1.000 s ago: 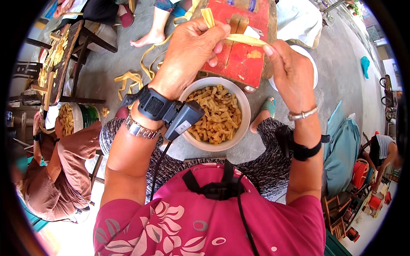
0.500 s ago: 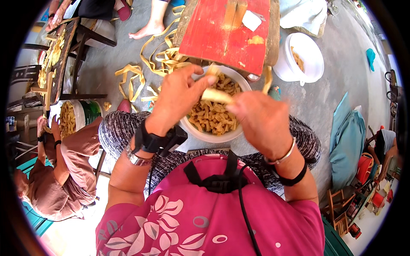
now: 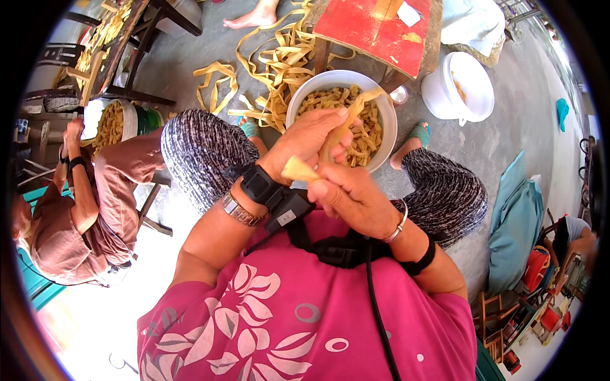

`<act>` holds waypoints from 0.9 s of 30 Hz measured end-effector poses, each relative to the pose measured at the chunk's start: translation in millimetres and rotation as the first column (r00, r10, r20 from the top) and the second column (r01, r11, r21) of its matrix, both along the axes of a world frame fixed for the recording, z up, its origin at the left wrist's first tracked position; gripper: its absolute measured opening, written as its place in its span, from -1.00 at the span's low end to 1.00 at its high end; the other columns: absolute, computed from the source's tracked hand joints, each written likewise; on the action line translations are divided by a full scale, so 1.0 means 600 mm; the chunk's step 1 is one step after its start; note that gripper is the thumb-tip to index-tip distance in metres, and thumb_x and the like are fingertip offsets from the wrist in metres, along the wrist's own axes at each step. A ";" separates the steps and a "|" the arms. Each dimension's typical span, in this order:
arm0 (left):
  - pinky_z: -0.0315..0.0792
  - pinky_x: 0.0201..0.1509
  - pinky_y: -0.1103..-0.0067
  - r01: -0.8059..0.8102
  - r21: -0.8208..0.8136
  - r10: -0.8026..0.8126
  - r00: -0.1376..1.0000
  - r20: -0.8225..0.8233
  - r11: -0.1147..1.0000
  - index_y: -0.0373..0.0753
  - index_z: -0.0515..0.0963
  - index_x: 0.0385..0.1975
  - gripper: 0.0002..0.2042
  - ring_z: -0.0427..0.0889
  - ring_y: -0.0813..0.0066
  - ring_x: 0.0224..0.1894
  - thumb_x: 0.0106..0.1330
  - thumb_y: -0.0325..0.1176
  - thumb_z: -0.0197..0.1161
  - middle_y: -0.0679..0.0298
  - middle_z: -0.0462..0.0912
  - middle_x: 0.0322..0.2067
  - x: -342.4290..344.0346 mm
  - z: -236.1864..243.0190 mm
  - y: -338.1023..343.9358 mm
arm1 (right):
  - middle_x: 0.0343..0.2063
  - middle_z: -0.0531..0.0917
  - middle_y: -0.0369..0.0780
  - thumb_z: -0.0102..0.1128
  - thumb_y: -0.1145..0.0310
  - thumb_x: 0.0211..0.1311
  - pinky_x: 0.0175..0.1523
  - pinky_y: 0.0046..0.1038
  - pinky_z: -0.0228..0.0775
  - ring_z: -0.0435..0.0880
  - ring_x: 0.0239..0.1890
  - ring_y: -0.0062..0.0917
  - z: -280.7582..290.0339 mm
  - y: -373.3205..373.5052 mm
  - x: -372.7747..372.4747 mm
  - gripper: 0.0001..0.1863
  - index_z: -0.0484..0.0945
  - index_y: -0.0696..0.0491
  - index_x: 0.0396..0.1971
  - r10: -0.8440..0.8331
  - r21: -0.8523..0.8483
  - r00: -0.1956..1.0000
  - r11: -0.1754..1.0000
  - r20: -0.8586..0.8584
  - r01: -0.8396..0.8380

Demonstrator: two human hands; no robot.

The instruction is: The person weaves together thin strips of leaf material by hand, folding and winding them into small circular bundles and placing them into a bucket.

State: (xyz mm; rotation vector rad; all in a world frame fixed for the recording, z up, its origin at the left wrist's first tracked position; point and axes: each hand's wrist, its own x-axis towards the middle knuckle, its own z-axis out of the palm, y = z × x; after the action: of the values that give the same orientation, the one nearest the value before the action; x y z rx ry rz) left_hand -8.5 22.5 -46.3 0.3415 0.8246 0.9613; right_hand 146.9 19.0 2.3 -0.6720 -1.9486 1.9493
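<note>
My left hand (image 3: 310,141) is closed around a tan, flat strip (image 3: 361,100) that looks like tofu skin. One part of the strip rises past the fingers over a white bowl (image 3: 291,113). My right hand (image 3: 353,198) pinches the strip lower down, just below the left hand, in front of my chest. A short, flared pale end (image 3: 297,169) sticks out to the left of the right fingers. Inside the bowl lie many small knotted pieces (image 3: 370,141) of the same tan stuff. The hands hide the bowl's near left part.
Long loose strips (image 3: 286,63) lie heaped on the floor left of the bowl. A red-topped stool (image 3: 362,32) stands beyond it, a white bucket (image 3: 473,89) to the right. At left, a person in brown (image 3: 76,235) sits beside a tub of knots (image 3: 130,120).
Both hands have come nearer my chest and closer together, with the strip between them. My view has shifted, so the bowl shows higher and my knees are wider apart.
</note>
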 end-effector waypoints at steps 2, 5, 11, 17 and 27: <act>0.37 -0.40 0.70 0.010 0.209 0.058 0.947 -0.317 0.978 -0.30 0.48 -0.25 -0.71 0.45 0.67 -0.47 0.34 -0.16 0.05 0.36 0.50 -0.46 -0.005 0.003 -0.017 | -0.65 0.50 -0.29 -0.05 0.33 0.29 -0.47 -0.59 0.30 0.45 -0.62 -0.70 0.007 -0.001 0.004 -0.78 0.43 0.15 -0.46 -0.126 -0.117 0.991 0.985 0.044 0.130; 0.34 -0.38 0.70 0.088 0.312 0.117 0.806 -0.581 0.946 -0.34 0.50 -0.33 -0.79 0.43 0.73 -0.44 0.30 -0.29 0.08 0.45 0.51 -0.47 0.006 0.052 -0.039 | -0.61 0.51 -0.25 -0.05 0.34 0.30 -0.44 -0.57 0.31 0.47 -0.59 -0.65 -0.007 0.007 -0.004 -0.79 0.41 0.17 -0.46 -0.441 0.111 0.883 0.881 -0.159 0.460; 0.37 -0.38 0.58 0.299 0.485 0.335 0.435 -0.836 0.822 -0.38 0.46 -0.49 -0.95 0.46 0.48 -0.50 0.17 -0.54 0.09 0.26 0.48 -0.58 0.001 0.076 -0.078 | -0.65 0.42 -0.23 -0.03 0.38 0.29 -0.44 -0.52 0.25 0.32 -0.60 -0.59 -0.027 0.018 -0.028 -0.80 0.36 0.19 -0.47 -0.534 0.261 0.841 0.802 -0.087 0.537; 0.47 -0.38 0.46 0.443 0.678 0.735 0.060 -0.675 0.587 -0.30 0.49 -0.37 -0.81 0.55 0.21 -0.40 -0.01 -0.67 0.19 0.13 0.47 -0.23 -0.002 0.096 -0.106 | -0.70 0.32 -0.30 -0.10 0.36 0.25 -0.46 -0.54 0.16 0.25 -0.58 -0.67 -0.002 0.014 -0.036 -0.73 0.36 0.20 -0.58 -0.424 0.088 0.906 0.902 -0.005 0.423; 0.46 -0.26 0.61 0.416 0.620 0.531 0.320 -0.785 0.666 -0.33 0.45 -0.37 -0.84 0.58 0.44 -0.33 0.06 -0.62 0.24 0.23 0.56 -0.32 -0.008 0.100 -0.113 | -0.60 0.41 -0.29 -0.03 0.26 0.28 -0.43 -0.58 0.22 0.33 -0.54 -0.69 0.013 0.007 0.000 -0.72 0.40 0.20 -0.45 -0.272 0.073 0.958 0.961 0.095 0.266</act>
State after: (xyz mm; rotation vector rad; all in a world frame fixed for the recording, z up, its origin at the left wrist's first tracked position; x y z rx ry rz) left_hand -13.0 -45.4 13.8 1.8455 1.5101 1.1161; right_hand 146.8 23.1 10.0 -0.9847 -1.8529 1.7158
